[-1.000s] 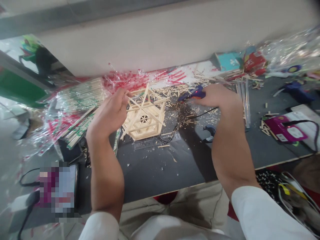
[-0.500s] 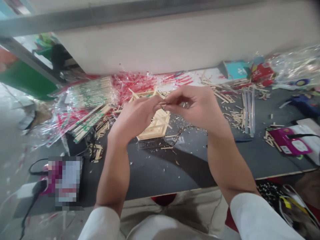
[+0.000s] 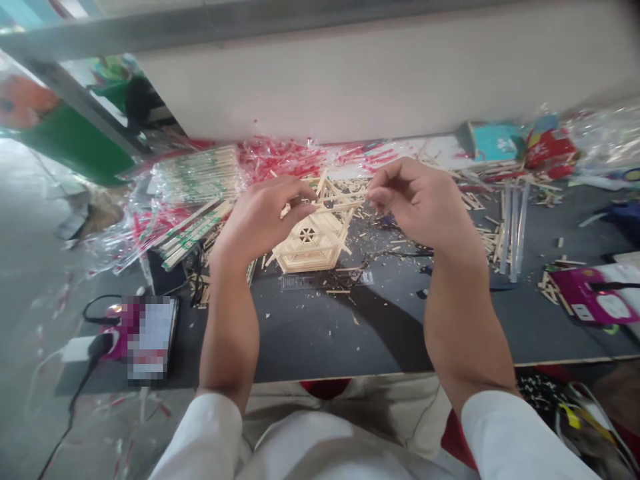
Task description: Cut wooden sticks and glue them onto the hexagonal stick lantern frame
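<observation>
Above the dark table, my right hand (image 3: 417,203) pinches one end of a thin pale wooden stick (image 3: 345,198) between thumb and forefinger. The stick reaches left to the fingertips of my left hand (image 3: 263,220), whose thumb and forefinger close around its other end; the exact contact there is too small to see clearly. Just below and behind the hands stands a six-sided frame (image 3: 310,260) built of stacked wooden sticks, with a spoked opening in its middle. Longer sticks jut up at its back. In front of it, partly under it, lies a clear ruler (image 3: 360,277).
Bundled sticks with green-printed wraps (image 3: 195,180) and red-and-clear packaging (image 3: 280,157) lie at the back left. Cut stick pieces scatter around. Clear glue sticks (image 3: 514,230) lie right, near a purple-and-white box (image 3: 583,293). A phone (image 3: 153,337) sits front left by cables.
My hands have drawn apart from fingertips nearly touching, the right one moving rightward. The stick now shows stretched between them, and more of the six-sided frame is visible. The whole view has shifted slightly.
</observation>
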The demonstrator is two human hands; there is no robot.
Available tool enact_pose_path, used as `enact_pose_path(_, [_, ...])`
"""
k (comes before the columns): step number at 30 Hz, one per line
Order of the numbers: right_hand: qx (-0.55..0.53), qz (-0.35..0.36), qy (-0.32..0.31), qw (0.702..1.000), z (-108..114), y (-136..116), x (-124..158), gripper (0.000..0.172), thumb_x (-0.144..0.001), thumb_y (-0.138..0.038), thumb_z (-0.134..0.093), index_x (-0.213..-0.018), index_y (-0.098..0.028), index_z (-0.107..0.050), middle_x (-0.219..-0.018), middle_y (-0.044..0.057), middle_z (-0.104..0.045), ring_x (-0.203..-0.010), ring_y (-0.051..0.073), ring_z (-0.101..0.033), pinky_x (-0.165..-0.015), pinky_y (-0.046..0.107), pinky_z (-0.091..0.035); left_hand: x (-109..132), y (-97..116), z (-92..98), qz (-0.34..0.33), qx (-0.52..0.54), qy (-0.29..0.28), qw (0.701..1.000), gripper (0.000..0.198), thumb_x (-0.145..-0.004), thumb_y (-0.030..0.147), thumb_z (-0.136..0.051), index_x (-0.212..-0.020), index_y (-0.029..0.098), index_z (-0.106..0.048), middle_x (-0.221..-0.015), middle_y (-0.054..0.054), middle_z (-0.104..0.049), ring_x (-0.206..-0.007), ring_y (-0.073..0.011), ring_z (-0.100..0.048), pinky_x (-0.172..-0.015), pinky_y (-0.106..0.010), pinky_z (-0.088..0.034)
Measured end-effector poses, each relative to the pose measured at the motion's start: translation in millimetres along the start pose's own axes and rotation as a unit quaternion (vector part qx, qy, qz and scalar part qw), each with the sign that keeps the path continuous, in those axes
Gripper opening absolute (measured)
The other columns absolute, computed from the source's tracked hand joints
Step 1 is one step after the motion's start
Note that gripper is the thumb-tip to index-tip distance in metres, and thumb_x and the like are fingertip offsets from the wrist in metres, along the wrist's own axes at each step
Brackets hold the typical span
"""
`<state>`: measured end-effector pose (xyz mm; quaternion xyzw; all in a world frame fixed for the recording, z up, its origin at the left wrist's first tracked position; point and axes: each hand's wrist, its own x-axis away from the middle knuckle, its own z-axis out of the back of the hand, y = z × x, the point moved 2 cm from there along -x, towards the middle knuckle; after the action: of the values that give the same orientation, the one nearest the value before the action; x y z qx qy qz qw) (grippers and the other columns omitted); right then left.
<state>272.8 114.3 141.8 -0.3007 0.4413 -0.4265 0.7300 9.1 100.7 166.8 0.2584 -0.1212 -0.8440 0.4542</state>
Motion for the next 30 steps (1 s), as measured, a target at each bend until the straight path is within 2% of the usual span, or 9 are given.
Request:
enact_pose_path(3, [-0.01,-0.005,0.004,1.0,3.7,3.3,0.3,0.043,-0.096,-0.069,-0.079,-0.09,-0.029,-0.064,-0.078,0.001,-0.067,-0.07,0.019,-0.063,-0.07,0.039,-0.052,-0.3,-1.0,1.9,0.002,0.013,0.007,1.0,0.018,-0.106,0.03,-0.07,-0.114,0.021,-0.083,-0.104,-0.007,-0.081,-0.09,-0.0184,-0.072,-0.088,-0.033,-0.056])
enact_pose_path(8, [-0.004,-0.022,-0.007,1.0,2.5,2.5,-0.9,0.039,-0.097,-0.064,-0.079,-0.089,-0.029,-0.064,-0.079,0.002,-0.067,-0.072,0.02,-0.062,-0.07,0.039,-0.051,-4.6,4.2,-7.1,-0.031,-0.007,0.017,0.999,0.023,-0.111,0.03,-0.063,-0.11,0.019,-0.084,-0.103,-0.008,-0.081,-0.092,-0.0201,-0.073,-0.09,-0.035,-0.056])
enact_pose_path(12, [0.002,-0.039,-0.021,0.999,4.2,10.4,-2.9,0.029,-0.096,-0.05,-0.082,-0.088,-0.028,-0.065,-0.08,0.002,-0.067,-0.073,0.02,-0.062,-0.07,0.039,-0.052,-8.0,3.4,-16.3,-0.023,-0.04,-0.001,0.999,0.024,-0.111,0.032,-0.063,-0.112,0.021,-0.085,-0.111,-0.01,-0.08,-0.098,-0.0225,-0.073,-0.088,-0.036,-0.056])
enact_pose_path(15, [-0.013,-0.057,-0.02,0.998,7.4,18.5,-3.5,0.018,-0.091,-0.035,-0.085,-0.091,-0.027,-0.069,-0.082,0.002,-0.07,-0.073,0.02,-0.064,-0.069,0.039,-0.054,-10.8,1.6,-22.4,-0.01,-0.053,-0.008,0.999,0.024,-0.11,0.033,-0.064,-0.111,0.021,-0.085,-0.111,-0.01,-0.079,-0.1,-0.0242,-0.073,-0.089,-0.037,-0.056])
enact_pose_path(18, [-0.003,-0.068,-0.021,0.997,8.3,21.1,-3.7,0.012,-0.088,-0.027,-0.085,-0.095,-0.026,-0.076,-0.082,0.002,-0.072,-0.072,0.019,-0.065,-0.067,0.038,-0.053,-13.1,1.2,-26.9,-0.012,-0.056,-0.02,0.998,0.025,-0.111,0.034,-0.064,-0.111,0.021,-0.086,-0.11,-0.011,-0.079,-0.1,-0.0251,-0.074,-0.089,-0.038,-0.057])
enact_pose_path(22, [0.036,-0.063,-0.027,0.997,5.7,20.8,-6.1,0.002,-0.087,-0.025,-0.083,-0.087,-0.025,-0.08,-0.076,0.001,-0.071,-0.068,0.017,-0.061,-0.062,0.037,-0.049,-14.5,2.7,-28.5,-0.002,-0.06,-0.031,0.998,0.026,-0.111,0.034,-0.064,-0.112,0.02,-0.086,-0.11,-0.011,-0.079,-0.1,-0.0256,-0.074,-0.091,-0.04,-0.057])
enact_pose_path(27, [0.063,-0.071,0.02,0.995,8.4,35.0,-10.5,0.005,-0.084,-0.027,-0.084,-0.084,-0.023,-0.08,-0.08,0.002,-0.075,-0.074,0.019,-0.063,-0.071,0.039,-0.052,-15.0,1.9,-28.1,0.036,-0.056,-0.06,0.996,0.026,-0.11,0.03,-0.065,-0.126,0.02,-0.083,-0.124,-0.012,-0.079,-0.105,-0.0262,-0.074,-0.096,-0.041,-0.059])
enact_pose_path(30, [0.077,-0.102,0.018,0.992,13.3,48.0,-11.5,0.005,-0.083,-0.027,-0.086,-0.084,-0.023,-0.083,-0.081,0.003,-0.076,-0.075,0.02,-0.065,-0.073,0.04,-0.054,-15.8,-3.8,-30.0,0.037,-0.053,-0.08,0.995,0.028,-0.111,0.032,-0.064,-0.13,0.023,-0.083,-0.125,-0.011,-0.078,-0.108,-0.0272,-0.073,-0.101,-0.043,-0.058])
